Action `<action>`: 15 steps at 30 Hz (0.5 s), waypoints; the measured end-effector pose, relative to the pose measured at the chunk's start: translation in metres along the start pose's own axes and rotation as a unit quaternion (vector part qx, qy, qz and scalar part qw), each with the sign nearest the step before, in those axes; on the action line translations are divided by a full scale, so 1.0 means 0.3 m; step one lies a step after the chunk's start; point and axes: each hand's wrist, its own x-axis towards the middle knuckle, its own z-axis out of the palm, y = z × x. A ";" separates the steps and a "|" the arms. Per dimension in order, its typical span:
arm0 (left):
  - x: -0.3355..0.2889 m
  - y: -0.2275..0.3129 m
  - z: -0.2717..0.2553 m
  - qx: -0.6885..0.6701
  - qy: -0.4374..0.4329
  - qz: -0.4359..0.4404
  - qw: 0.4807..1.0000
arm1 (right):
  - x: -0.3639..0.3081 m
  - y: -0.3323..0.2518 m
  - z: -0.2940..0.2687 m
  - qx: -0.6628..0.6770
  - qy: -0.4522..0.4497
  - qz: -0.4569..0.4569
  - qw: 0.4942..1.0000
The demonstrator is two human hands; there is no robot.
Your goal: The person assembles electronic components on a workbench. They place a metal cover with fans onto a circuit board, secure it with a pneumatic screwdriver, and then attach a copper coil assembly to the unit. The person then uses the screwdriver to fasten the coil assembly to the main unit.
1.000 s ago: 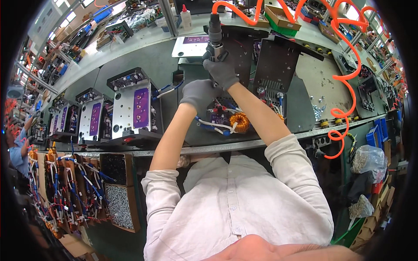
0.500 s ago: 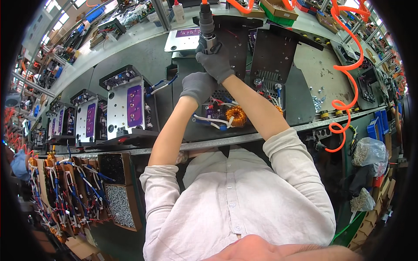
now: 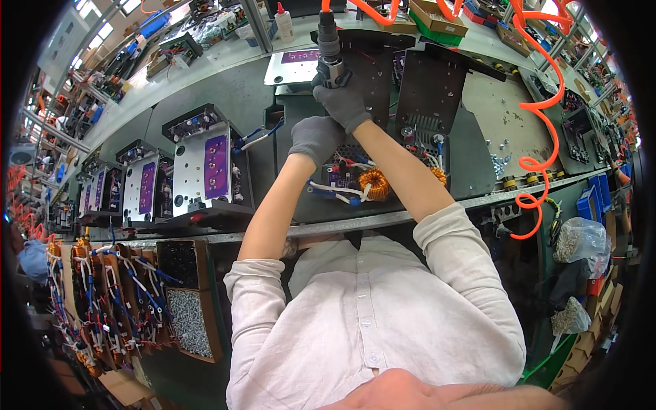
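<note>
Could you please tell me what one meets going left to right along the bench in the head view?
Row of finished units with purple plates → left hand → copper coil → loose screws → orange coiled air hose.

Upright grey pneumatic screwdriver [image 3: 330, 51] above open black chassis [image 3: 383, 137], orange coiled hose [image 3: 540, 137] attached.
</note>
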 end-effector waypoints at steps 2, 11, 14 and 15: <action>0.008 0.005 0.015 -0.009 0.004 -0.009 1.000 | 0.001 -0.008 -0.009 -0.017 -0.005 0.009 1.000; -0.074 -0.008 -0.020 -0.193 0.023 0.009 0.981 | -0.017 -0.102 -0.106 0.111 0.005 0.065 0.992; -0.144 -0.049 0.042 -0.322 0.052 0.047 0.944 | -0.135 -0.294 -0.230 0.129 -0.028 -0.063 0.989; -0.162 -0.047 0.067 -0.367 0.062 0.064 0.926 | -0.192 -0.347 -0.286 0.108 -0.041 -0.061 0.991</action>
